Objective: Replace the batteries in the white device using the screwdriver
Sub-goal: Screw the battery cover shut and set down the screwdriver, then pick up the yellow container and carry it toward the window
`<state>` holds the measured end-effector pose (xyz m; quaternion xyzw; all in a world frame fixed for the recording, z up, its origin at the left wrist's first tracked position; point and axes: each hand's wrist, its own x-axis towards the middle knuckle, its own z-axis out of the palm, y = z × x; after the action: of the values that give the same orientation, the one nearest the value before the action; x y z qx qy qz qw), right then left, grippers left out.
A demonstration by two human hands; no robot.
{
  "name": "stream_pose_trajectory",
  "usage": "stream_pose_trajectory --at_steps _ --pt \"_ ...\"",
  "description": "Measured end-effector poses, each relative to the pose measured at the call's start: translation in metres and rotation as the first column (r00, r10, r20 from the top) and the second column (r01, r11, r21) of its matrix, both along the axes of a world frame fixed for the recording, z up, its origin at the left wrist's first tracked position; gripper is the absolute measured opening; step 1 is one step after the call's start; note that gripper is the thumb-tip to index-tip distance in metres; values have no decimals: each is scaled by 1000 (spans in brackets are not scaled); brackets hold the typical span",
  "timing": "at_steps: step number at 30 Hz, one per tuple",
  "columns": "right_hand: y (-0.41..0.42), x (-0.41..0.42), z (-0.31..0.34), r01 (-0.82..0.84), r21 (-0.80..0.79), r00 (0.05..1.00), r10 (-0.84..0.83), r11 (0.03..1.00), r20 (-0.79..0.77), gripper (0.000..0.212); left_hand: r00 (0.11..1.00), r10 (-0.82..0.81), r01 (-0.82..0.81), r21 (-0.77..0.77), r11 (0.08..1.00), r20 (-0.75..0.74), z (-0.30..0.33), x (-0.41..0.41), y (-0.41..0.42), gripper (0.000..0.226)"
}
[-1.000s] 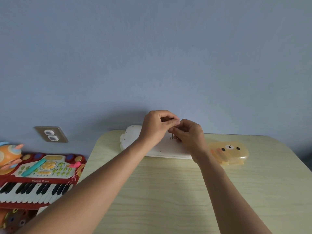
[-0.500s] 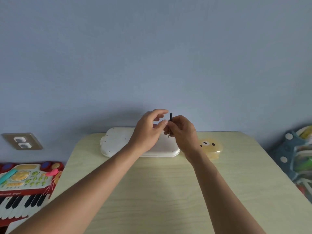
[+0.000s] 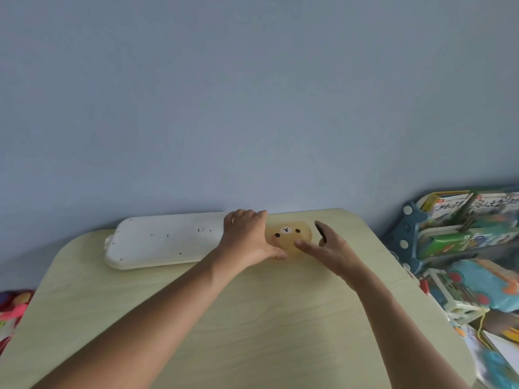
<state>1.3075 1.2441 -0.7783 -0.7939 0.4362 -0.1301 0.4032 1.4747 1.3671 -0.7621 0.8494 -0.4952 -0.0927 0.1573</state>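
Plain blue-grey wall fills most of the view, and below it there's a pale yellow-green wooden table (image 3: 252, 318) with rounded corners pushed up against it. The white device (image 3: 163, 242) lies flat at the back left of the table, long side running along the wall, underside up with a few small screw holes and a little slot showing. Right beside its right end sits a translucent yellow bear-face box (image 3: 289, 234), the kind with dot eyes and a tiny nose on the lid. Both bare forearms reach in from the bottom of the frame. The left hand (image 3: 248, 238) is palm down with fingers loosely curled, covering the right end of the device and with the thumb side touching the bear box; it isn't gripping anything I can make out. The right hand (image 3: 327, 248) comes in just right of the box, fingers spread a bit, index tip resting on the lid's near edge, and a thin black screwdriver (image 3: 320, 231) is tucked between the thumb and the hand, pointing up and away. Off to the right, past the table edge, there's a jumble of colourful toys and books (image 3: 463, 248), and a bit of red toy (image 3: 14, 307) pokes in at the far left
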Motion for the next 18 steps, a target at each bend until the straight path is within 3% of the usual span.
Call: stream_pose_trajectory --at_steps 4,10,15,18 --pt "-8 3 -3 -50 9 998 51 999 -44 120 1000 -17 17 30 999 10 -12 6 -6 97" --pt "-9 11 -6 -118 -50 988 112 992 -103 101 1000 11 -12 -32 999 -13 -22 11 -9 90" --pt "-9 10 -14 -106 -101 993 99 989 -69 86 999 18 -20 -34 999 -40 -26 8 -10 91" --pt "-8 9 -21 -99 -128 994 103 987 27 84 996 34 -39 -72 997 -82 -26 7 -9 90"
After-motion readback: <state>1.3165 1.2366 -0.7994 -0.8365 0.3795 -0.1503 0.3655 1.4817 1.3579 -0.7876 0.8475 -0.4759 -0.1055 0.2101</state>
